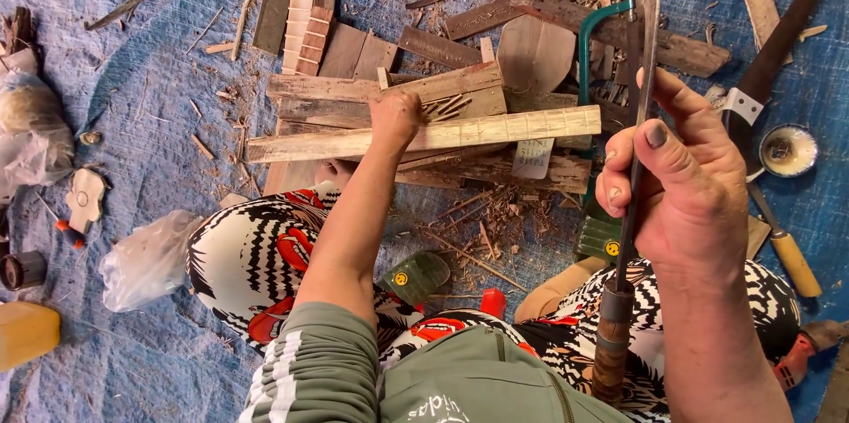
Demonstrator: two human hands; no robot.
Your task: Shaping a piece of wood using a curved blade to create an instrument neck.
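Near the middle of the view, the left hand (395, 115) is closed over a long pale wooden strip (460, 132), pressing it down across a heap of scrap boards (442, 87). That strip lies nearly level, reaching from left of the hand to well right of it, and a row of fine crosswise cuts shows along its right half. To the right, the right hand (685, 184) is wrapped around a long metal file (638, 114); its blade stands almost upright in the picture, with the thumb laid against it, and its dark wooden handle (608, 343) points down toward the person's lap. Behind the file a green-framed hacksaw (591, 43) rests on the boards. Wood shavings (495, 211) are scattered below the heap, between the knees in patterned trousers (248, 255). All of it lies on a blue tarpaulin (133, 87) spread over the floor, with a small round tin (789, 150) at the far right.
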